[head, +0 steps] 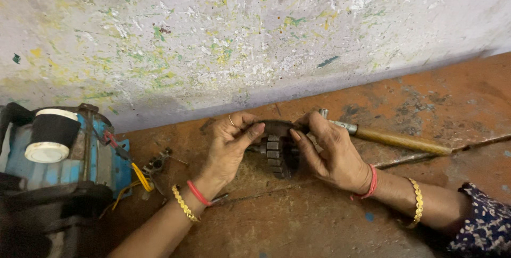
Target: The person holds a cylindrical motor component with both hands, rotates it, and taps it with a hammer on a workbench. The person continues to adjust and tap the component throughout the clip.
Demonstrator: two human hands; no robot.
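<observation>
Both hands meet on a dark slotted rotor core (278, 154), and each grip is pressed onto it: the left hand (230, 149) has its thumb laid across the top and its fingers curled behind, while the right hand (331, 154) pinches the other end with the thumb at the front and the fingers wrapped over it. Held from both ends like this, the piece seems to be steadied just above the worktop (319, 221) with its side turned up to the eye, which I take to be a way of keeping a heavy round part from rolling while it is looked over. It is a stubby cylinder of blackened, greasy metal, cut round its side into blocky teeth with deep slots between them; a darker cap or hub shows at its top under the thumbs, and whether a shaft runs out of it I cannot tell. It sits near the middle of the rust-orange worktop, close to the paint-flecked wall (239, 34). Just behind the right hand lies a wooden-handled tool (399, 140), its metal neck pointing in toward the fingers, within easy reach. Off to the left stands a blue electric motor (64, 162) with a black and white capacitor (50, 135) on top and yellow wires (141, 175) trailing toward a small metal fitting (157, 163).
</observation>
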